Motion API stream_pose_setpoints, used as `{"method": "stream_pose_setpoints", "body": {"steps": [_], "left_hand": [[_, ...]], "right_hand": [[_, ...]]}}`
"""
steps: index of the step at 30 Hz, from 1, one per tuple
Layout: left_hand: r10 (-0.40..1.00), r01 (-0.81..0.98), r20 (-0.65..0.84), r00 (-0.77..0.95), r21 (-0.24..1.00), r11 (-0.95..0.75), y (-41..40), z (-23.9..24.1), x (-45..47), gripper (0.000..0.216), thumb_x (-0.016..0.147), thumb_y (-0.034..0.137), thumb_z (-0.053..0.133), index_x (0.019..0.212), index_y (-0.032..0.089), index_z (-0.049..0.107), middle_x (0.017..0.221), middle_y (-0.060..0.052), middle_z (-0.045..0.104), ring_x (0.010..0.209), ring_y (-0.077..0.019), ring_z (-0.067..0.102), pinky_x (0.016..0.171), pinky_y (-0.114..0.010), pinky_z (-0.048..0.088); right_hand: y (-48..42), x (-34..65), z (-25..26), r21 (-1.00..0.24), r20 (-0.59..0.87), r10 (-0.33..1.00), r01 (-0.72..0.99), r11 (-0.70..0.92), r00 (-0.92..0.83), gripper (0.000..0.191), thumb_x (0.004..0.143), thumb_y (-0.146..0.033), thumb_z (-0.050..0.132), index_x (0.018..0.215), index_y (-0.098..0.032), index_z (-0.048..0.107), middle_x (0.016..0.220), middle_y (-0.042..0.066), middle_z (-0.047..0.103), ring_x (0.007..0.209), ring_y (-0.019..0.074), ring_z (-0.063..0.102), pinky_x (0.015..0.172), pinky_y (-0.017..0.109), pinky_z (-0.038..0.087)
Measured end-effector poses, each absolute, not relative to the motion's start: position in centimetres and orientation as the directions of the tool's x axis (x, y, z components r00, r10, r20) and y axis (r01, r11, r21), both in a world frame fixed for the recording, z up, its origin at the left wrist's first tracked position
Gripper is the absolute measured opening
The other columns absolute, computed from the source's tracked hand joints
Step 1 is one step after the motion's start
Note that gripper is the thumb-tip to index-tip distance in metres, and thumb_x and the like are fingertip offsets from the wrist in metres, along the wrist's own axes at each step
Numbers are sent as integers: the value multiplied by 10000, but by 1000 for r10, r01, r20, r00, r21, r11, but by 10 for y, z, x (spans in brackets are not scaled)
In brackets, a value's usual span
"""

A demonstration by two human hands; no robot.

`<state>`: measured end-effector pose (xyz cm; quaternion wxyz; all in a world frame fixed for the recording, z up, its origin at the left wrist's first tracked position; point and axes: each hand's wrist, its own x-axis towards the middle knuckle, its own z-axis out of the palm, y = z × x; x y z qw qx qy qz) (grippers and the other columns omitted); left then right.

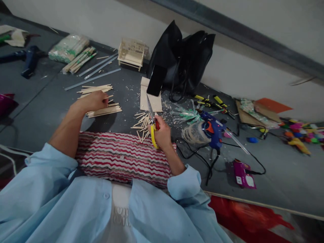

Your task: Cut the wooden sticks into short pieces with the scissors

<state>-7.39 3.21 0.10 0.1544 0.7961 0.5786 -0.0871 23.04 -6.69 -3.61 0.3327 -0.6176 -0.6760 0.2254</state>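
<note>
My left hand (95,101) is closed over the long thin wooden sticks (105,110), and the end of one stick pokes out past its fingertips. Those sticks lie in two loose bunches on the dark table. In my right hand (162,131) is a pair of scissors (150,107) with yellow and red handles, blades pointing away from me. Just left of the scissors lies a pile of short cut sticks (141,124). A striped cushion (121,156) rests under my forearms. Beyond the blades, a black phone (156,81) lies on a pale board (144,98).
A small wooden model bench (131,55) and a black bag (184,64) stand by the wall. To the right are a blue glue gun (215,130) on a plastic bottle (196,132), cables and pliers (202,101). Packaged sticks (68,47) lie back left.
</note>
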Motion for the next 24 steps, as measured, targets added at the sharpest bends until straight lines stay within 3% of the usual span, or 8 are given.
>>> {"method": "stream_pose_setpoints", "body": {"steps": [4, 7, 10, 13, 16, 19, 21, 24], "left_hand": [[929, 966, -284, 238, 173, -194, 31, -2, -71, 323, 822, 185, 484, 1083, 74, 637, 989, -142, 683, 824, -201, 575, 730, -277, 402], [941, 962, -223, 254, 161, -221, 33, -7, -74, 281, 883, 187, 428, 990, 58, 653, 962, -155, 664, 832, -192, 558, 771, -289, 413], [952, 899, 26, 306, 321, -298, 33, -9, -73, 280, 924, 198, 385, 918, 77, 638, 945, -125, 610, 877, -174, 524, 855, -300, 421], [926, 685, 316, 209, 628, -369, 27, -8, -57, 273, 958, 329, 414, 892, 141, 600, 932, -78, 565, 914, -173, 510, 908, -334, 426], [930, 240, 347, 122, 899, -367, 16, -8, -30, 312, 927, 511, 478, 905, 204, 528, 880, -34, 540, 820, -160, 529, 821, -349, 476], [949, -202, 279, 149, 948, -248, 7, -13, -3, 314, 880, 541, 558, 951, 246, 474, 746, 20, 459, 635, -117, 487, 679, -314, 503], [952, -252, 276, 130, 938, -238, 5, -19, 9, 300, 888, 532, 556, 979, 254, 487, 669, 45, 390, 560, -98, 425, 620, -275, 485], [952, -160, 292, 91, 948, -275, 7, -28, 18, 296, 910, 520, 527, 1005, 240, 512, 657, 34, 432, 564, -95, 447, 578, -241, 455]], "right_hand": [[-67, 230, -36, -719, 155, 988, 684, 125, -17, 372, 749, -363, 591, 1085, -210, 640, 720, -30, 605, 590, 123, 476, 587, 233, 388], [-67, 230, -37, -726, 149, 989, 676, 123, -19, 367, 752, -367, 585, 1080, -211, 636, 726, -31, 603, 587, 120, 474, 590, 232, 385], [-67, 230, -35, -726, 146, 989, 676, 123, -23, 367, 756, -366, 578, 1083, -208, 631, 718, -34, 596, 586, 120, 474, 593, 234, 383], [-68, 229, -34, -720, 141, 990, 684, 120, -26, 370, 758, -358, 577, 1091, -205, 632, 695, -38, 586, 574, 120, 461, 589, 237, 377], [-68, 229, -34, -714, 132, 991, 691, 112, -24, 366, 744, -324, 578, 1087, -212, 636, 688, -38, 587, 574, 124, 463, 581, 237, 373], [-67, 229, -35, -710, 127, 991, 696, 112, -30, 374, 718, -282, 572, 1081, -223, 641, 700, -36, 592, 590, 130, 480, 588, 235, 377], [-67, 229, -36, -710, 127, 991, 695, 113, -32, 387, 706, -265, 568, 1083, -225, 643, 702, -36, 592, 589, 130, 482, 591, 236, 378], [-68, 228, -35, -719, 127, 991, 684, 121, -41, 422, 696, -245, 565, 1111, -223, 639, 718, -36, 606, 585, 127, 487, 594, 235, 379]]}}
